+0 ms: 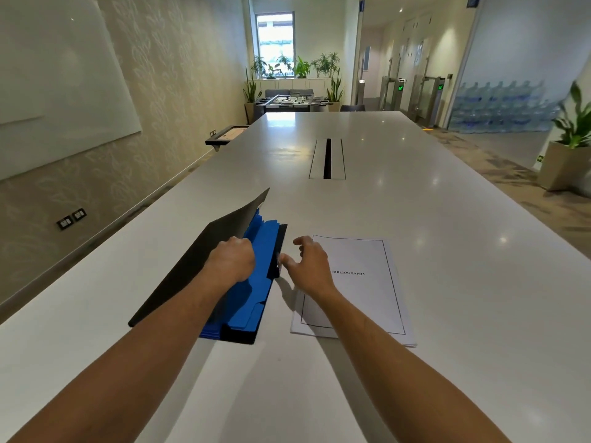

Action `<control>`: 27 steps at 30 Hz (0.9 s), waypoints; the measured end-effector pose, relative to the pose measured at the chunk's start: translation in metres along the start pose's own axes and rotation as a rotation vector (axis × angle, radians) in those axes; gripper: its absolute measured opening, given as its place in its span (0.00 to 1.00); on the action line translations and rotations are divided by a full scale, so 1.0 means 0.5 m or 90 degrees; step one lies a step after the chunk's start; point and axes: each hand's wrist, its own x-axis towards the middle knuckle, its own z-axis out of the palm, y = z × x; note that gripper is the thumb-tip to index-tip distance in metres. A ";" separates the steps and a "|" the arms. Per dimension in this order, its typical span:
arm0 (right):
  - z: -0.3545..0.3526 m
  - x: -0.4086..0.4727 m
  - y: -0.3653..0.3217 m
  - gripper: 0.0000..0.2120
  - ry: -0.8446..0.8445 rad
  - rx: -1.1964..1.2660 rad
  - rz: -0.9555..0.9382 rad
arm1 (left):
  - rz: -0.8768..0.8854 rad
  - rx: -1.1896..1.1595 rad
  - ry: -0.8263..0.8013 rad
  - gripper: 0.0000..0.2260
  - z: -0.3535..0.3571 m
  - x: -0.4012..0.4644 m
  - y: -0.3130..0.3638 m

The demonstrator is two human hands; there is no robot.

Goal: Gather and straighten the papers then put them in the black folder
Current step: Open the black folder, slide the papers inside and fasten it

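A black folder [192, 266] lies on the white table [447, 251] left of centre, its cover lifted open to the left and blue dividers [252, 292] showing inside. My left hand [232, 262] is closed on the blue dividers near the cover's edge. My right hand [308, 265] hovers just right of the folder with its fingers spread, holding nothing, its thumb near the folder's black right edge. A neat stack of white papers [358, 298] headed BIBLIOGRAPHY rests flat on the table to the right of the folder, partly under my right forearm.
A cable slot [327, 158] is set into the table's middle farther away. A whiteboard hangs on the left wall. A potted plant [569, 148] stands at the right; a football table and plants stand at the room's far end.
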 end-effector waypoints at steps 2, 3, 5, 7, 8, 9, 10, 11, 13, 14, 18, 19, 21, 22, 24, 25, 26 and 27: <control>-0.028 -0.005 0.017 0.21 0.036 -0.019 -0.003 | -0.002 -0.023 -0.016 0.05 0.014 0.003 0.012; -0.045 -0.008 0.026 0.21 0.054 -0.036 0.000 | -0.005 -0.041 -0.029 0.06 0.021 0.006 0.017; -0.084 -0.013 0.047 0.20 0.089 -0.078 0.021 | -0.009 -0.072 -0.064 0.08 0.035 0.013 0.026; -0.127 -0.018 0.069 0.20 0.123 -0.130 0.062 | 0.001 -0.065 -0.090 0.13 0.047 0.017 0.035; -0.151 -0.021 0.080 0.21 0.138 -0.160 0.089 | 0.010 -0.044 -0.098 0.19 0.052 0.020 0.040; -0.174 -0.026 0.092 0.21 0.148 -0.189 0.122 | 0.019 -0.018 -0.103 0.25 0.057 0.022 0.044; -0.196 -0.032 0.107 0.22 0.152 -0.214 0.159 | 0.025 0.004 -0.105 0.30 0.060 0.023 0.047; -0.216 -0.038 0.121 0.24 0.150 -0.238 0.193 | 0.027 0.015 -0.105 0.33 0.061 0.024 0.051; -0.243 -0.049 0.145 0.26 0.123 -0.289 0.246 | 0.032 0.019 -0.101 0.36 0.065 0.027 0.055; -0.252 -0.055 0.155 0.27 0.104 -0.305 0.266 | 0.036 0.018 -0.097 0.37 0.066 0.027 0.057; -0.263 -0.068 0.166 0.26 0.057 -0.335 0.320 | 0.048 0.016 -0.086 0.39 0.077 0.024 0.072; -0.262 -0.068 0.164 0.26 0.050 -0.336 0.320 | 0.052 0.025 -0.081 0.39 0.079 0.024 0.076; -0.261 -0.066 0.154 0.22 0.033 -0.327 0.318 | 0.054 0.039 -0.073 0.40 0.081 0.023 0.082; -0.261 -0.064 0.149 0.20 0.026 -0.320 0.320 | 0.053 0.045 -0.071 0.40 0.082 0.023 0.083; -0.266 -0.060 0.148 0.19 0.022 -0.303 0.327 | 0.049 0.051 -0.072 0.40 0.084 0.025 0.084; -0.270 -0.059 0.151 0.19 0.024 -0.287 0.334 | 0.048 0.053 -0.073 0.40 0.085 0.025 0.084; -0.275 -0.057 0.155 0.19 0.027 -0.267 0.345 | 0.047 0.054 -0.073 0.40 0.086 0.025 0.084; -0.280 -0.055 0.160 0.20 0.028 -0.243 0.359 | 0.047 0.053 -0.072 0.39 0.086 0.025 0.084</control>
